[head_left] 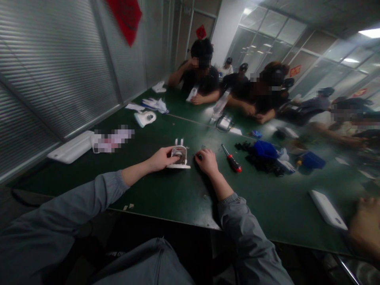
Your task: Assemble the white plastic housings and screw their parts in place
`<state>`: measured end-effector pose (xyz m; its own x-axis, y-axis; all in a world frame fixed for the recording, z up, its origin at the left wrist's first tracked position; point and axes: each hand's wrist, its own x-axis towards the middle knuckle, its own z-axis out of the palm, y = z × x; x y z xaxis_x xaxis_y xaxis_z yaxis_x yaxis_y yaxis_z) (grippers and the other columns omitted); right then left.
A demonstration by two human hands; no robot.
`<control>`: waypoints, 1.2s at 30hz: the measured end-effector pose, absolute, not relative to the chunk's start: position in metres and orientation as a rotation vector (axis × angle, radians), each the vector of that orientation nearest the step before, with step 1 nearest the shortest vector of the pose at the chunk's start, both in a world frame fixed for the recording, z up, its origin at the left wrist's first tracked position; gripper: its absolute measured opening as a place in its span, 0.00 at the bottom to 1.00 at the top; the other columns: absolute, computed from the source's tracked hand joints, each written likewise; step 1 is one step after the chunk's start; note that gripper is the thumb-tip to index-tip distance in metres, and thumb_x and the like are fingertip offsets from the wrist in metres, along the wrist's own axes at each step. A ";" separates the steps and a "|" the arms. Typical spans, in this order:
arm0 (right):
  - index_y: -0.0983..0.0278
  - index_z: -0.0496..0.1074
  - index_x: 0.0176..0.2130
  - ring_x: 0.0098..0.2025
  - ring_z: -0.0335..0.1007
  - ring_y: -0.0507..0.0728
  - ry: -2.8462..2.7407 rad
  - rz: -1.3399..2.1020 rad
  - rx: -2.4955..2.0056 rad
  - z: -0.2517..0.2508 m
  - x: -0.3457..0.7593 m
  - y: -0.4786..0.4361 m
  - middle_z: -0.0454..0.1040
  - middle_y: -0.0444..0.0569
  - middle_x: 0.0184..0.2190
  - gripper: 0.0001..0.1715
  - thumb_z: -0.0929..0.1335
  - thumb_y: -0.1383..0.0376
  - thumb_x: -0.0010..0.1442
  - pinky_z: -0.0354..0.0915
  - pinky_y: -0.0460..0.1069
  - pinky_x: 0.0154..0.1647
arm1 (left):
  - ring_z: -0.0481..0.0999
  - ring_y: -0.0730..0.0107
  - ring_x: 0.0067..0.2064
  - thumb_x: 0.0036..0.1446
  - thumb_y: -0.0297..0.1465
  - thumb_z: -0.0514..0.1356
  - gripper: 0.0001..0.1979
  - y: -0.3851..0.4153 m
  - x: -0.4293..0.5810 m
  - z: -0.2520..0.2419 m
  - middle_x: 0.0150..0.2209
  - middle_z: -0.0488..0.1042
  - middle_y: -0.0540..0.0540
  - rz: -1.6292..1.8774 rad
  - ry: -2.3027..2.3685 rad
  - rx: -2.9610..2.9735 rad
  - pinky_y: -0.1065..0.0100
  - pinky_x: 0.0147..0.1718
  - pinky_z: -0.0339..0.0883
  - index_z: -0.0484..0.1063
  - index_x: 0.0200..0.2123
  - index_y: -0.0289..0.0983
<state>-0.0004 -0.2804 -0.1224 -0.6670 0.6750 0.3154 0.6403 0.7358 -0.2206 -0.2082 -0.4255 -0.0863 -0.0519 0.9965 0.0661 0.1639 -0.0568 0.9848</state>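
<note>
My left hand (162, 158) grips a white plastic housing (185, 153) just above the green table, thumb across its front. Two short prongs stick up from the housing's top, and its inside looks hollow with a darker part in it. A short way to the right, my right hand (208, 161) is closed with its fingertips low over the table. A small black piece (200, 157) shows at those fingers; its exact kind cannot be made out. Right of that hand lies a screwdriver (232, 159) with a red and black handle, its shaft pointing away from me.
Blue bags (265, 150) and black small parts (265, 164) lie to the right on the green table (166, 190). White casings (71, 147) and a glove (156, 104) lie left. A white cover (328, 209) sits near a person's hand (366, 225). Other people work across the table.
</note>
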 end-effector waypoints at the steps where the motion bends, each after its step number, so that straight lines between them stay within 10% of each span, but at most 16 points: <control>1: 0.61 0.76 0.39 0.48 0.65 0.63 -2.561 0.126 -1.008 -0.123 -0.001 -0.280 0.75 0.53 0.42 0.09 0.66 0.62 0.64 0.59 0.54 0.48 | 0.78 0.60 0.53 0.56 0.28 0.62 0.23 -0.426 -0.208 -0.085 0.52 0.78 0.40 1.214 1.343 1.350 0.54 0.58 0.67 0.70 0.56 0.34; 36: 0.62 0.75 0.47 0.28 0.72 0.51 -2.760 0.274 -0.273 -0.047 -0.002 -0.322 0.80 0.47 0.32 0.13 0.65 0.60 0.69 0.60 0.44 0.31 | 0.78 0.63 0.48 0.56 0.28 0.62 0.21 -0.424 -0.211 -0.091 0.47 0.79 0.41 1.297 1.291 1.379 0.59 0.51 0.68 0.71 0.54 0.32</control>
